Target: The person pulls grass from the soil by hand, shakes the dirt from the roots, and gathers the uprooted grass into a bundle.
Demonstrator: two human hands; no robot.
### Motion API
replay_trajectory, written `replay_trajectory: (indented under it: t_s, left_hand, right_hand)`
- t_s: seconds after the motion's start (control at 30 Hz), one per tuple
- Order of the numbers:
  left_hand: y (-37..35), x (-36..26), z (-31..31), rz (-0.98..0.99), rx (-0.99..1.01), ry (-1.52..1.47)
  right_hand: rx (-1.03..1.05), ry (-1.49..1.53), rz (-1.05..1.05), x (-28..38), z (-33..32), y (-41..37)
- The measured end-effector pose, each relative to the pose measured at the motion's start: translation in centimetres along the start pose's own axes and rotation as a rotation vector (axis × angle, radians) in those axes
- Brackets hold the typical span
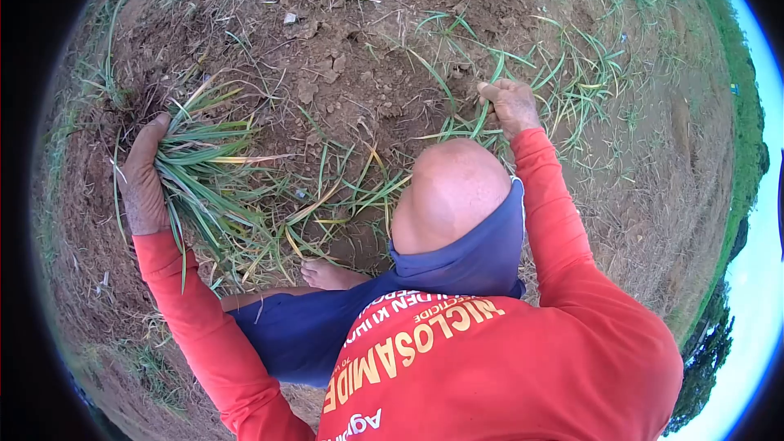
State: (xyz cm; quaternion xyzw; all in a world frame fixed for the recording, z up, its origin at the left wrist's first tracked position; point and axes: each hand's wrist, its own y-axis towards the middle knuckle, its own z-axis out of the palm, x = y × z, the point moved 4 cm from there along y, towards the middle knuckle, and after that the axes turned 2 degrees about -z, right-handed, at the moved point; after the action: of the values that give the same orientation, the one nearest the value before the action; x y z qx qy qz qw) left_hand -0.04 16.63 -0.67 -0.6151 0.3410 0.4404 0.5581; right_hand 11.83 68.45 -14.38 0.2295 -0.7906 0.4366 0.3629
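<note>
My left hand [144, 170] is closed round a thick bunch of long-bladed grass [204, 151]. Green and yellowing blades fan out to the right of the palm, and dark roots or soil show beyond the fingers. On the other side, my right hand [513, 106] is low at the ground, its thumb and fingers pinched together at some green grass blades [483, 118]. Exactly how many blades are in that pinch is hidden by the fingers. More grass [584, 86] grows just right of this hand.
Brown crumbly soil [327, 57] with clods spreads ahead. My bent knee [453, 188] rises between the hands, and my bare foot [331, 274] rests on the ground among loose blades [318, 204]. A small pale stone-like piece [290, 19] lies farther off. Green vegetation [747, 114] borders the right.
</note>
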Motion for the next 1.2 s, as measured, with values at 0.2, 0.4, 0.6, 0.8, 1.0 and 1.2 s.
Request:
replay_trajectory:
  t_s: [0.2, 0.4, 0.6, 0.8, 1.0, 1.2]
  left_hand:
    - [0.8, 0.1, 1.4, -0.004, 0.046, 0.015]
    - [1.2, 0.2, 1.5, 0.002, 0.067, 0.003]
    - [-0.7, 0.2, 3.5, -0.089, 0.118, -0.076]
    - [-0.9, 1.1, 5.1, -0.049, 0.201, -0.095]
    - [-1.1, 1.6, 6.6, -0.062, 0.254, -0.021]
    - [-2.2, 1.2, 7.4, -0.067, 0.329, 0.035]
  right_hand:
    - [0.118, -0.124, -0.103, 3.4, -2.4, -2.1]
    - [0.187, 0.079, -0.249, 10.6, -5.0, -4.3]
    - [-0.109, -0.511, -0.420, 8.4, -2.3, 3.6]
    - [0.316, 0.304, -0.332, 10.3, -1.0, -0.3]
    - [0.132, -0.281, -0.491, 10.5, 2.6, 4.6]
    - [0.366, 0.017, -0.502, 12.9, 4.9, -0.4]
